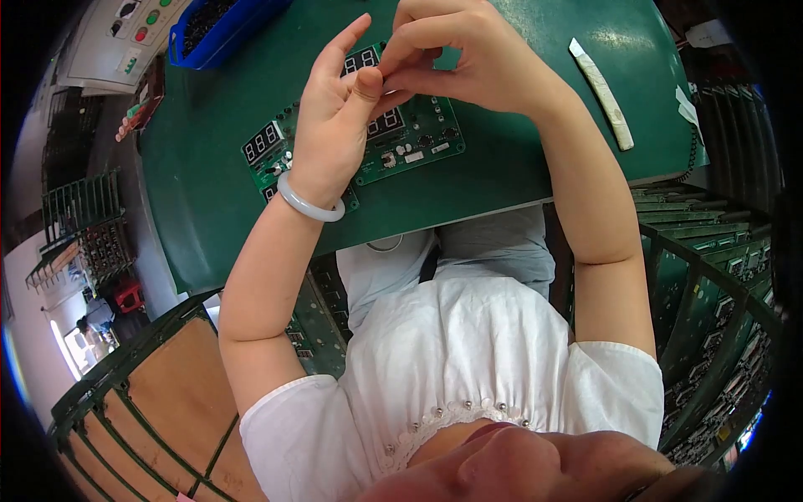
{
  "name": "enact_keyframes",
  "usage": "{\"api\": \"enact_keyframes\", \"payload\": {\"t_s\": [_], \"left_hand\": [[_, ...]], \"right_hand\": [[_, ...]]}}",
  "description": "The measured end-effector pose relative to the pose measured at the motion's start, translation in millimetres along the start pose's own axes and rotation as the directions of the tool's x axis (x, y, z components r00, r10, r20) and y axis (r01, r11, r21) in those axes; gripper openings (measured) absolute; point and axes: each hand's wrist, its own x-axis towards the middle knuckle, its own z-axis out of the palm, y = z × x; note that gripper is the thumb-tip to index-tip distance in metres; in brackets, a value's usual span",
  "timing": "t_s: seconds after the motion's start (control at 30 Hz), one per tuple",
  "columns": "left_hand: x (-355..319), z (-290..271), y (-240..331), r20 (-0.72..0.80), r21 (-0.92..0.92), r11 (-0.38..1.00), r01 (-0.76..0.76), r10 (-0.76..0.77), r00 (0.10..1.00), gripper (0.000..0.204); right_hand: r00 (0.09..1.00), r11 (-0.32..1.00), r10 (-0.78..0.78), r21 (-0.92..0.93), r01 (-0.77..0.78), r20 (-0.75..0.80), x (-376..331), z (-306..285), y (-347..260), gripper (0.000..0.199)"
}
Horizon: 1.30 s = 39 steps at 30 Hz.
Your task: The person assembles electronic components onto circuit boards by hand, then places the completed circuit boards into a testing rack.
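Green circuit boards [425, 144] with digit displays [262, 144]

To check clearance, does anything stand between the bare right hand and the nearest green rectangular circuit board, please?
Only the bare left hand, over the left side of that board; nothing else visible blocks the right hand.

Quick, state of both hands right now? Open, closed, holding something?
Left hand: one finger extended, others partly hidden; grip can't be told.
Right hand: fingers bent into a pinch, over circuit board; can't tell if holding anything.
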Motion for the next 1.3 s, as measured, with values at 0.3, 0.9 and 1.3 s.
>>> {"api": "enact_keyframes", "payload": {"t_s": [0.3,0.9,1.3], "left_hand": [[-15,5,12,-0.156,0.074,0.997,-0.025,0.036,0.987,0.046],[-124,37,-27,0.041,0.916,0.363,-0.173,0.343,0.938,0.034],[-166,5,-39,-0.156,0.941,0.337,-0.039,0.533,0.832,0.033]], "right_hand": [[0.850,0.894,0.440,-0.047,-0.446,0.291,-6,-36,-2,0.012],[0.791,0.877,0.472,-0.115,-0.466,0.389,-21,-6,23,0.009],[0.795,0.830,0.553,-0.086,-0.551,0.249,-15,2,-5,0.012]]}}
